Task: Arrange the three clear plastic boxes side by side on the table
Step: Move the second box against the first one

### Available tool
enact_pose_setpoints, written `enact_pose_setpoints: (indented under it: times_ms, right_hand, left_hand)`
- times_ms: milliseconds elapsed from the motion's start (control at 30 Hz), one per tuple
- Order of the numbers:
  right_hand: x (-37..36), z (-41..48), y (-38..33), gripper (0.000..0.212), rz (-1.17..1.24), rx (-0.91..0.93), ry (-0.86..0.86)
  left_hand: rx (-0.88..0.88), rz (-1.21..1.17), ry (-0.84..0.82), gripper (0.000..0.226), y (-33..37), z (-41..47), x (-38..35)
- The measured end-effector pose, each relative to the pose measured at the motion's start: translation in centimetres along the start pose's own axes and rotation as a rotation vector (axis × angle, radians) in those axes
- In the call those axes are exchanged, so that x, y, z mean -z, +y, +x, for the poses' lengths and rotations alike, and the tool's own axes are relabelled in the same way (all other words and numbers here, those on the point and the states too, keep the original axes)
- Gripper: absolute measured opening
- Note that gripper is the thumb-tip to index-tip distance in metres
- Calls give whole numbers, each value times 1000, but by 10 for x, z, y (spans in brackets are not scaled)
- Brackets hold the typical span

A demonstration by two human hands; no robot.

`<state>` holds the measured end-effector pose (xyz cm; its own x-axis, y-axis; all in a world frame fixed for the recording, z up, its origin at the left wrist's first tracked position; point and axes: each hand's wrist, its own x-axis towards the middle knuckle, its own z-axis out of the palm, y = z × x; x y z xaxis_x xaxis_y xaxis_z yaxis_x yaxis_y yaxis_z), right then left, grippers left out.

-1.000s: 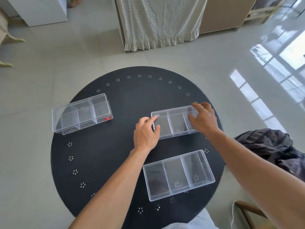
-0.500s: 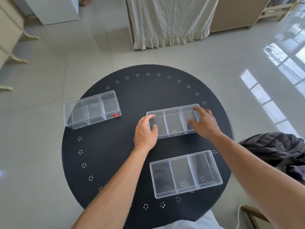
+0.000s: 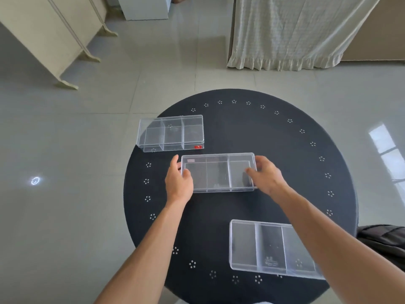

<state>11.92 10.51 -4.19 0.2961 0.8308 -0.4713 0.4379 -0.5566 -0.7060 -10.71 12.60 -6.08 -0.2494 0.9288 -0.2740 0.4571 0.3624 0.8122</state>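
Three clear plastic boxes, each split into three compartments, lie on a round black table [image 3: 285, 150]. The middle box [image 3: 218, 172] is held at both ends: my left hand [image 3: 178, 183] grips its left end and my right hand [image 3: 266, 175] its right end. Just beyond it at the table's far left edge rests a second box [image 3: 172, 133] with a small red label; a narrow gap separates the two. The third box [image 3: 266, 247] lies at the near right, partly hidden under my right forearm.
The table has a ring of small white dot patterns near its rim. A dark bag [image 3: 385, 235] sits on the floor at the right. A cream cabinet [image 3: 50, 34] stands at far left and a curtain [image 3: 291, 31] hangs beyond the table.
Both hands have carried the middle box leftward and away from me, close to the box with the red label. The gap to the near right box has widened.
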Motion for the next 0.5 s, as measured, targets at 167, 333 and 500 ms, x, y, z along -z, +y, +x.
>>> enact_pose_setpoints:
  times_ms: [167, 333, 500]
  right_hand:
    - [-36, 2, -24, 39, 41, 0, -90]
    - [-65, 9, -45, 48, 62, 1, -141]
    - [-82, 19, -63, 63, 65, 2, -175]
  left_hand:
    - [93, -42, 115, 51, -16, 19, 34]
    - [165, -98, 177, 54, -25, 39, 60]
    - [216, -100, 203, 54, -29, 60, 77]
